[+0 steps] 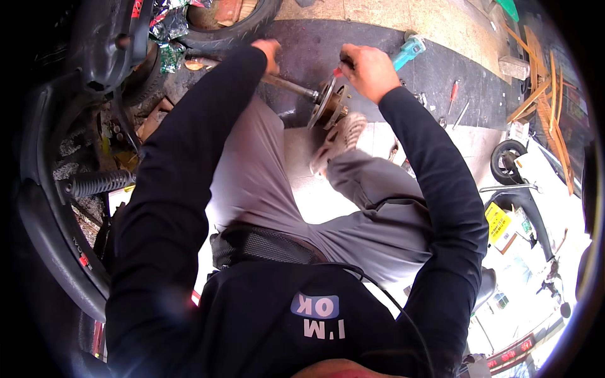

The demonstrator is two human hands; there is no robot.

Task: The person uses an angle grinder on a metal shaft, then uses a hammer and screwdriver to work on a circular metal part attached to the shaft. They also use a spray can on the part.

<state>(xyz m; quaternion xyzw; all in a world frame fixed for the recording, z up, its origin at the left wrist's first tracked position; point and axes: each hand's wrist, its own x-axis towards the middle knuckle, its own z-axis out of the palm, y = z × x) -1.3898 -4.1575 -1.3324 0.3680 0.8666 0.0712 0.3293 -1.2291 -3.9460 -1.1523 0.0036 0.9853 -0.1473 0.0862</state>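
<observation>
A metal shaft [290, 85] with a round disc and hub [329, 107] at its right end lies by my shoe [343, 135]. Above the disc, my right hand [372, 70] is closed on a slim tool with a red part [338, 72]; its pale, thin end points down toward the disc. I cannot tell whether the two touch. My left hand [271, 55] is by the shaft's left end, its fingers curled and partly hidden by the dark sleeve. What it grips is hidden.
A teal power tool [411, 50] lies on the dark mat [435, 69] beyond my right hand. Further right are a red-handled screwdriver [454, 91], a small wheel [506, 161] and wood strips [542, 104]. Tyres [252, 28] and black scooter bodywork [44, 208] crowd the left.
</observation>
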